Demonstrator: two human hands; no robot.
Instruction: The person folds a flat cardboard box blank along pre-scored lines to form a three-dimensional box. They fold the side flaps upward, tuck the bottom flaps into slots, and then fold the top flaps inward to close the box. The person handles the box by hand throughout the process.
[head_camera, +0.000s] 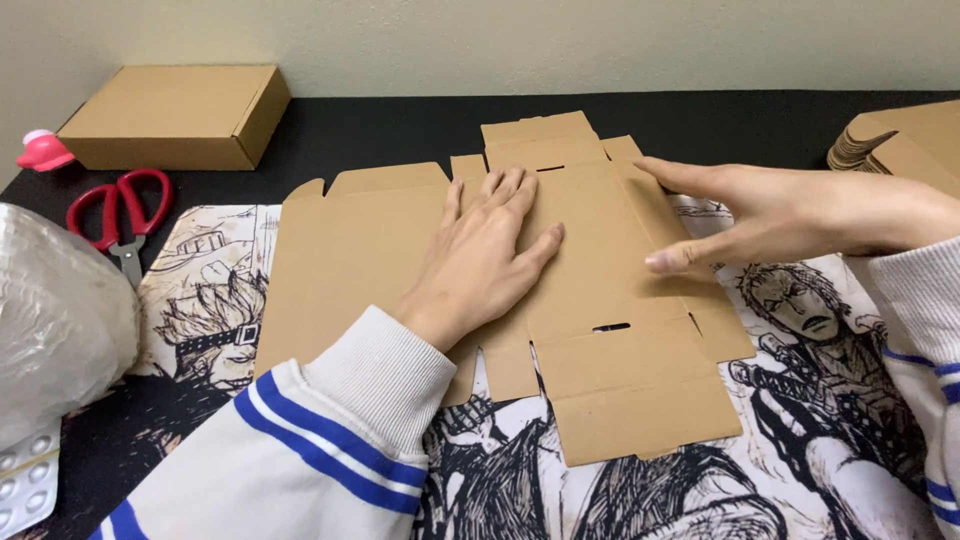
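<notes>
From my head camera, looking down: the flat cardboard box blank (600, 300) lies unfolded in the middle of the desk (400, 125), on top of a black-and-white comic-print mat (800, 430). I take that blank as my landmark.

My left hand (487, 255) lies palm down on the blank's middle panel, fingers spread and flat, pinning it rather than gripping anything. My right hand (775, 215) comes in from the blank's right side, open, fingers stretched out; the thumb tip touches the right panel and the forefinger reaches over the upper right flap. It closes on nothing.

The blank looks light and thin, stiff across each panel but ready to bend along its creases. I judge it would slide easily on the mat unless pressed down, and a rough pull could tear a tab. The side flaps and panel edges look like the best places to hold, with a palm kept on the centre.

Left of the blank lie red scissors (125, 210) and bubble wrap (55, 310). Beyond its upper left corner stands a folded brown box (170, 115). Far to its upper right is a stack of more blanks (900, 140).
</notes>
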